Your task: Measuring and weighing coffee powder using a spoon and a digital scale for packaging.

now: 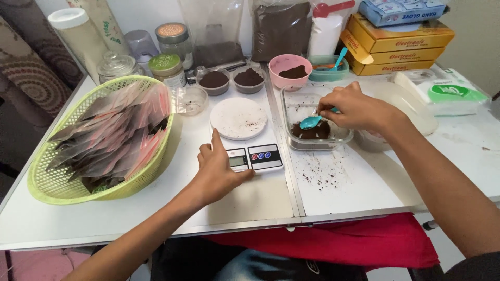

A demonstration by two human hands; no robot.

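Observation:
My left hand (219, 169) rests on the front of a small white kitchen scale (238, 120), fingers on its display panel, index finger pointing up toward the round plate. It holds nothing. My right hand (354, 108) grips a turquoise plastic spoon (311, 122) over a clear rectangular container (312, 115) that holds a heap of dark brown powder. The spoon's bowl touches the powder.
A green basket (57, 182) full of clear sachets sits at left. Two small bowls of dark powder (214, 80), a pink bowl (289, 68), jars, bags and yellow boxes (396, 49) line the back. Spilled powder dots the white table (333, 179).

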